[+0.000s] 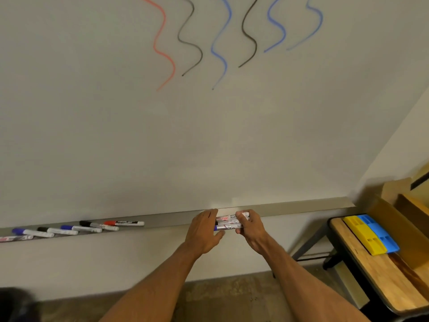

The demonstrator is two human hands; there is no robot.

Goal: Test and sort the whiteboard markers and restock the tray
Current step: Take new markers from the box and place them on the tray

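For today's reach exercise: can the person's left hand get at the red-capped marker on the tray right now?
Probably not yet: the left hand, with the right hand, holds a bundle of markers. The path along the tray to the red-capped marker looks open, so once the hand lets go it likely could.

Dim, warm indoor light falls evenly, so the whiteboard [116, 124] reads as dull grey-beige with no harsh glare. One small pale bright patch sits on it just above the tray [301, 206]. Shadows are faint and soft-edged. Focus is slightly soft throughout. The squiggly lines [230, 13] at the top look smeared, and the leftmost marker [16, 238] is blurred. Wide-angle distortion bows the tray, and the lower left corner is black.
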